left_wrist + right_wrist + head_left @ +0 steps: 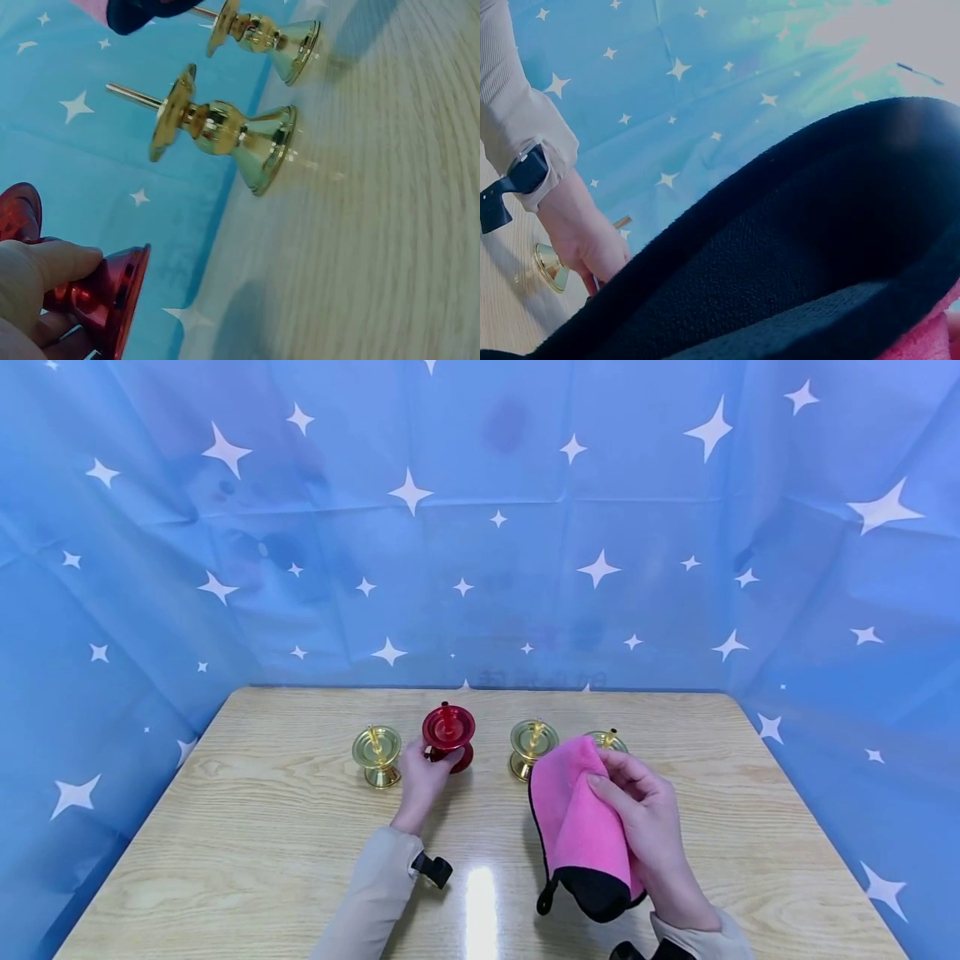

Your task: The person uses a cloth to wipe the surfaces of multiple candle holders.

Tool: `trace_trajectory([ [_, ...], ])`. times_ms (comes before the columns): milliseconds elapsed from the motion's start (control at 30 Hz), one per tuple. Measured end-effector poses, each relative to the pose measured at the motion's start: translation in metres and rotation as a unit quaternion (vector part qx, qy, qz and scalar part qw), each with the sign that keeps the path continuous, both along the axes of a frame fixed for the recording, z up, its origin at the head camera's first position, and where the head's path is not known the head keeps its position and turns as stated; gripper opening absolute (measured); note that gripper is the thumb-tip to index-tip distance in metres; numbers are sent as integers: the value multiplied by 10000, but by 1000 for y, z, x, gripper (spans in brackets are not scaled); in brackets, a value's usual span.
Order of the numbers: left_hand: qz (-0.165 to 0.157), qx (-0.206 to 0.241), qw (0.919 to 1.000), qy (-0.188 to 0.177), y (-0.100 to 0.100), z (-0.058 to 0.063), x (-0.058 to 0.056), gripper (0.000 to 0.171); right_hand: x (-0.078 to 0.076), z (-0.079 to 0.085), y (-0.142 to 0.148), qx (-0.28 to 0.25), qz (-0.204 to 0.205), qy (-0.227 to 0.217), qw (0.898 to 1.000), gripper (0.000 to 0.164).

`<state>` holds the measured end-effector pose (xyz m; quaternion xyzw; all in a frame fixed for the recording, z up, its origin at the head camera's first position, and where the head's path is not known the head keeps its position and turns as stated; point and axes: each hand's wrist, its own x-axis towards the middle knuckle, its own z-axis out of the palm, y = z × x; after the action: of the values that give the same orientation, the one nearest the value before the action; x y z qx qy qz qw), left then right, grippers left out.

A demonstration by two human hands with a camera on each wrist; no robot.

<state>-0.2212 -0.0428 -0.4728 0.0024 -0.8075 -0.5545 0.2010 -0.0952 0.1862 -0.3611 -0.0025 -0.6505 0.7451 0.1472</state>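
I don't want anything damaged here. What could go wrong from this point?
The left hand grips the shiny red holder, which might slip from that grip. The leftmost gold holder stands close to that hand and might get bumped. The pink cloth in the right hand partly hides the rightmost gold holder in the head view, so it could catch it unseen.

Cloth (780, 255) fills lower right, black side showing, pink part at bottom right corner. Left hand (585, 232) behind it at left, fingertips hidden; pale sleeve (525, 105), black wrist device (531, 171). Gold base (550, 268) near hand, on wood tabletop (496, 300). Blue star backdrop (641, 82), glare upper right.
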Motion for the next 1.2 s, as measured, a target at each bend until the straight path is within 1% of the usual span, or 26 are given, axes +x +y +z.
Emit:
trace_trajectory([
  [67,-17,62,9996,-270,1,-3,-1,31,0,0,0,-11,-7,9,10000,24],
  [133,-43,103,9990,-426,1,-5,-2,33,0,0,0,-6,-28,14,10000,24],
  [333,-159,186,9976,-641,2,-14,-6,35,-1,-1,1,68,-70,-63,9999,23],
  [600,-67,60,9963,-851,3,-24,-9,36,-2,-4,1,53,-7,3,10000,23],
  [700,-55,139,9947,-1022,4,-26,-9,36,-3,-4,1,104,-34,-51,9999,23],
  [833,-24,111,9926,-1209,5,-28,-9,36,-3,-5,1,101,-65,-138,9998,22],
  [933,44,-8,9921,-1251,6,-31,-9,36,-4,-6,1,93,-78,-184,9998,23],
  [1067,93,-127,9925,-1211,6,-32,-9,36,-4,-6,2,93,-92,-235,9996,23],
  [1200,19,-156,9939,-1087,7,-32,-9,37,-4,-6,2,107,-73,-228,9997,22],
])
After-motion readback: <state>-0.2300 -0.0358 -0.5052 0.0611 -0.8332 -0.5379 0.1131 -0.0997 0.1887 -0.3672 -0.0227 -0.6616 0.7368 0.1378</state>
